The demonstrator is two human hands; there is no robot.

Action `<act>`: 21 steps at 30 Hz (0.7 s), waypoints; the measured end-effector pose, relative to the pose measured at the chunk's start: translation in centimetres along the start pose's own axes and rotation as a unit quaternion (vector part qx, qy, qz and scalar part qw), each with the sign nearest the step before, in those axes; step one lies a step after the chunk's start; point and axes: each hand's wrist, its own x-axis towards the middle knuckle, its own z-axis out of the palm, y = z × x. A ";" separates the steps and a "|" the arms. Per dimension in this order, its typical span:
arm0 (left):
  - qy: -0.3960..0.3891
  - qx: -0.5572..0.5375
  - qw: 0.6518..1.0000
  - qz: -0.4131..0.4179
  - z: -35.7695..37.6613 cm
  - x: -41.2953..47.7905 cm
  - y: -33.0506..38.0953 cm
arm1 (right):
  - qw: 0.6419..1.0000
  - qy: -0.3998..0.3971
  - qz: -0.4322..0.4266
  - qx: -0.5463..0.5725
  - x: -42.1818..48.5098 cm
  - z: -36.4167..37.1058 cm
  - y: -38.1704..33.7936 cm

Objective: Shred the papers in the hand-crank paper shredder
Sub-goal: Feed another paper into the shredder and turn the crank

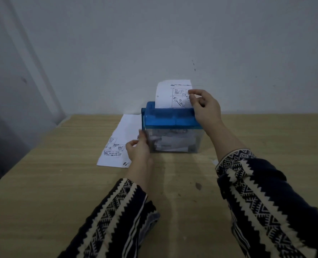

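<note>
A pale wall (117,43) rises behind a wooden table (61,183). Left of centre, a flat sheet (117,144) lies on the table, printed with small drawings and lines of text, its far end reaching towards the wall and its right edge just beside the shredder (171,123). The left hand (138,148), coming out of a dark patterned sleeve (113,216), lies over that sheet's right edge with its fingers against the shredder's left wall. It is blurred there, so I cannot tell whether it grips anything or only touches. The shredder stands near the table's far edge, close to the wall. It has a blue lid (169,118) on a clear bin (195,142) that holds white shreds (169,141). An upright sheet (169,95) stands in the slot on top, its printed panels facing the camera and its top leaning slightly back. The right hand (204,107) reaches over the lid's right end and pinches this sheet's right edge between thumb and forefinger, with the other fingers loosely curled. Its sleeve (256,192) bears the same pattern.
</note>
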 end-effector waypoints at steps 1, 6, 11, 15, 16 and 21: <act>0.014 0.025 1.000 0.004 0.3 0.2 0.1 | 1.000 -0.001 -0.001 0.001 0.1 -0.1 0.0; 0.013 0.178 0.980 0.086 0.6 1.1 1.4 | 1.000 -0.001 -0.002 0.001 0.2 0.0 0.2; -0.104 0.304 0.945 0.070 0.6 0.7 6.0 | 1.000 -0.005 -0.004 0.001 0.2 0.0 0.3; -0.136 0.536 0.831 0.057 1.0 -0.6 10.7 | 1.000 -0.003 -0.001 0.004 0.2 0.1 0.3; -0.149 0.552 0.820 0.027 1.2 -0.4 11.6 | 1.000 -0.003 -0.001 0.004 0.1 0.1 0.4; -0.216 0.498 0.837 -0.074 2.2 0.4 12.3 | 1.000 0.000 -0.006 0.014 0.2 0.2 0.5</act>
